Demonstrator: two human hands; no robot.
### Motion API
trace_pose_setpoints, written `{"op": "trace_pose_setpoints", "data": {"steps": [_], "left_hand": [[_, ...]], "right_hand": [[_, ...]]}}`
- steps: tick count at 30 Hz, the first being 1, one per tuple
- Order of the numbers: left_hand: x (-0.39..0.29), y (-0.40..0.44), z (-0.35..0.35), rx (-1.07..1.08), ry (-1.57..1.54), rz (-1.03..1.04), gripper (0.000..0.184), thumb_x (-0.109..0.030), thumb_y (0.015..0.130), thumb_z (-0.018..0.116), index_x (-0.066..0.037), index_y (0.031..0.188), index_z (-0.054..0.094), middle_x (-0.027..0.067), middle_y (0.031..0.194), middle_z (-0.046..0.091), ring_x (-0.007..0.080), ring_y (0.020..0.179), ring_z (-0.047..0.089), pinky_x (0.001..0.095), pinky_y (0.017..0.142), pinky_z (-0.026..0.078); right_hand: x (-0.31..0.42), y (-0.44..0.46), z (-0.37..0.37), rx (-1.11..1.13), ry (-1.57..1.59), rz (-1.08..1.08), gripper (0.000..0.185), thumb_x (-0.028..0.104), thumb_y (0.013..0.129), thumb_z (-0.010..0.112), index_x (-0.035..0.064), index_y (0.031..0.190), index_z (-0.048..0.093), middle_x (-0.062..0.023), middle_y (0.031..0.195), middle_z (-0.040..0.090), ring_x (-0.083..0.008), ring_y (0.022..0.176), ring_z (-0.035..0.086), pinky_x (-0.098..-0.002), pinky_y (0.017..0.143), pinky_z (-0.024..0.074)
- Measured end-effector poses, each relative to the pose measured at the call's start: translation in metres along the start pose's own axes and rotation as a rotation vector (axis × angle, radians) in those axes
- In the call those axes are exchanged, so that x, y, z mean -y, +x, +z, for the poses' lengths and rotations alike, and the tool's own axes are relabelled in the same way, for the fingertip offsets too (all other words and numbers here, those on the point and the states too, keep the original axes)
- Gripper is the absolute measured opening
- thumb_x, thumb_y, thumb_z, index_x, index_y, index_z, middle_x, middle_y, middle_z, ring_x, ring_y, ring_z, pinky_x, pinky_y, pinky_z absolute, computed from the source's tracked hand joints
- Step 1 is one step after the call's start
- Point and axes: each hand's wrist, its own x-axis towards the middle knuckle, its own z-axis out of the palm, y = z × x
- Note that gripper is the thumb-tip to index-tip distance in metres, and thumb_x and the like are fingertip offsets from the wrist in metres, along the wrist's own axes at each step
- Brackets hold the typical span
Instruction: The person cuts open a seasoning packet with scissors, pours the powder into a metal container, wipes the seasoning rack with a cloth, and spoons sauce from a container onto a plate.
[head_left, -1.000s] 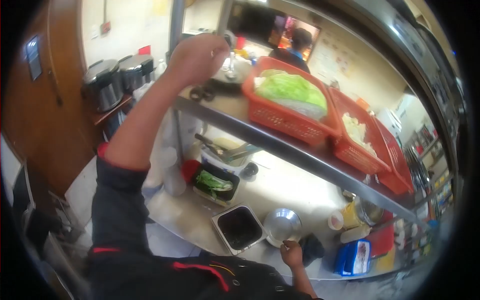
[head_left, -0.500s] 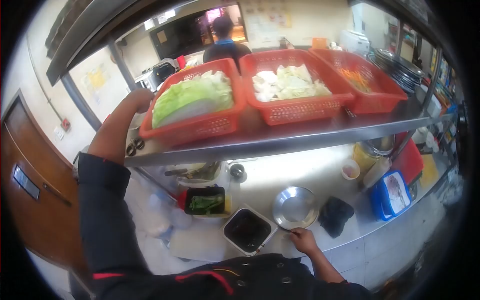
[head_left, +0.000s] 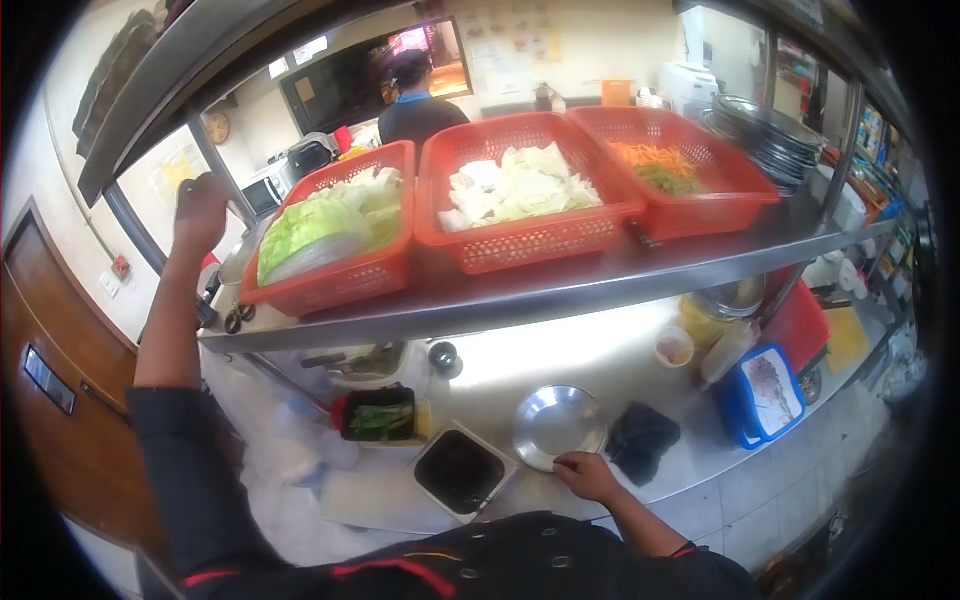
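My left hand (head_left: 203, 212) is raised left of the shelf, apart from the red basket (head_left: 345, 283) of lettuce (head_left: 315, 235). Its fingers are curled in; whatever they may hold is too unclear to name. Low on the counter, my right hand (head_left: 587, 474) pinches the near rim of a round metal plate (head_left: 560, 425), which rests on the steel surface. Left of the plate sits a square metal container (head_left: 460, 472) with dark contents. A crumpled black cloth or bag (head_left: 645, 440) lies to the plate's right.
Two more red baskets stand on the shelf (head_left: 520, 300), with chopped cabbage (head_left: 520, 188) and shredded carrot (head_left: 655, 158). Below are a black tub of greens (head_left: 380, 418), a blue container (head_left: 765, 395) and a squeeze bottle (head_left: 730, 352). Scissors (head_left: 240, 317) lie at the shelf's left end. Another person (head_left: 420, 110) stands beyond.
My left hand has lifted up and left, away from the lettuce basket's edge. My right hand stays at the plate's rim. The whole view has shifted, so the counter things appear further left.
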Motion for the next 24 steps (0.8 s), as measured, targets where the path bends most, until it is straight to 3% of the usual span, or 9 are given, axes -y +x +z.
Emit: {"op": "trace_pose_setpoints", "data": {"steps": [5, 8, 10, 12, 16, 17, 19, 22, 24], "left_hand": [[-0.033, 0.003, -0.098, 0.090, 0.086, -0.290, 0.018, -0.003, 0.079, 0.057, -0.005, 0.097, 0.058, 0.0162, 0.102, 0.066, 0.0336, 0.106, 0.060, 0.0478, 0.102, 0.038], [-0.072, -0.032, -0.150, -0.198, -0.043, -0.325, 0.025, 0.000, 0.079, 0.060, -0.003, 0.104, 0.060, 0.0158, 0.105, 0.065, 0.0354, 0.106, 0.059, 0.0487, 0.105, 0.036], [-0.108, -0.080, -0.169, -0.242, -0.088, -0.460, 0.022, -0.004, 0.084, 0.059, 0.000, 0.106, 0.062, 0.0172, 0.102, 0.064, 0.0367, 0.103, 0.058, 0.0445, 0.094, 0.043], [-0.190, -0.092, -0.201, -0.274, -0.585, -0.630, 0.019, -0.008, 0.092, 0.055, 0.002, 0.106, 0.061, 0.0190, 0.093, 0.060, 0.0350, 0.091, 0.059, 0.0403, 0.080, 0.047], [-0.296, -0.234, -0.159, 0.106, -0.628, -0.899, 0.016, -0.007, 0.094, 0.050, 0.005, 0.096, 0.060, 0.0208, 0.085, 0.062, 0.0329, 0.080, 0.060, 0.0445, 0.077, 0.047], [-0.315, -0.267, -0.163, 0.434, -0.626, -0.979, 0.017, -0.010, 0.094, 0.052, 0.006, 0.093, 0.058, 0.0167, 0.082, 0.062, 0.0309, 0.074, 0.057, 0.0432, 0.072, 0.047], [-0.353, -0.324, -0.161, 0.517, -0.839, -1.253, 0.014, -0.014, 0.092, 0.057, -0.001, 0.085, 0.057, 0.0081, 0.075, 0.060, 0.0188, 0.065, 0.054, 0.0336, 0.059, 0.045], [-0.383, -0.374, -0.178, 0.742, -0.921, -1.502, 0.015, -0.018, 0.091, 0.054, -0.004, 0.084, 0.058, 0.0062, 0.071, 0.058, 0.0149, 0.060, 0.054, 0.0311, 0.053, 0.044], [-0.391, -0.384, -0.184, 0.889, -0.933, -1.549, 0.019, -0.021, 0.090, 0.051, -0.004, 0.084, 0.058, 0.0066, 0.069, 0.058, 0.0150, 0.058, 0.054, 0.0317, 0.051, 0.045]], "right_hand": [[-0.005, 0.015, -0.027, -0.127, -0.143, -0.085, 0.024, 0.025, 0.087, 0.061, 0.0040, 0.093, 0.071, -0.0187, 0.089, 0.068, -0.0362, 0.082, 0.065, -0.0430, 0.078, 0.0521], [-0.050, 0.050, -0.038, -0.145, -0.461, -0.279, 0.019, 0.017, 0.083, 0.062, 0.0042, 0.093, 0.071, -0.0170, 0.080, 0.067, -0.0363, 0.076, 0.064, -0.0431, 0.072, 0.0522], [-0.070, 0.075, -0.046, -0.414, -0.543, -0.540, 0.022, 0.017, 0.081, 0.061, 0.0022, 0.095, 0.069, -0.0199, 0.086, 0.067, -0.0383, 0.080, 0.064, -0.0457, 0.077, 0.0511], [-0.079, 0.101, -0.054, -0.374, -0.505, -0.392, 0.025, 0.020, 0.080, 0.062, 0.0019, 0.096, 0.068, -0.0195, 0.086, 0.066, -0.0381, 0.081, 0.064, -0.0473, 0.078, 0.0503], [-0.069, 0.115, -0.072, -0.199, -0.479, -0.085, 0.033, 0.028, 0.079, 0.065, 0.0033, 0.100, 0.066, -0.0179, 0.089, 0.065, -0.0373, 0.089, 0.062, -0.0511, 0.086, 0.0460], [-0.077, 0.108, -0.072, -0.196, -0.469, -0.081, 0.033, 0.028, 0.079, 0.065, 0.0033, 0.100, 0.066, -0.0179, 0.089, 0.065, -0.0373, 0.089, 0.062, -0.0511, 0.086, 0.0460], [-0.092, 0.088, -0.067, -0.363, -0.396, -0.397, 0.045, 0.035, 0.079, 0.066, 0.0041, 0.111, 0.062, -0.0189, 0.106, 0.061, -0.0371, 0.104, 0.055, -0.0550, 0.091, 0.0411], [-0.057, 0.037, -0.108, 0.020, -0.463, -0.142, 0.056, 0.041, 0.080, 0.065, 0.0043, 0.122, 0.057, -0.0206, 0.125, 0.052, -0.0396, 0.120, 0.045, -0.0580, 0.101, 0.0322], [-0.069, 0.011, -0.113, -0.053, -0.484, -0.199, 0.054, 0.043, 0.080, 0.066, 0.0048, 0.118, 0.058, -0.0214, 0.128, 0.051, -0.0400, 0.125, 0.041, -0.0583, 0.103, 0.0297]]}}
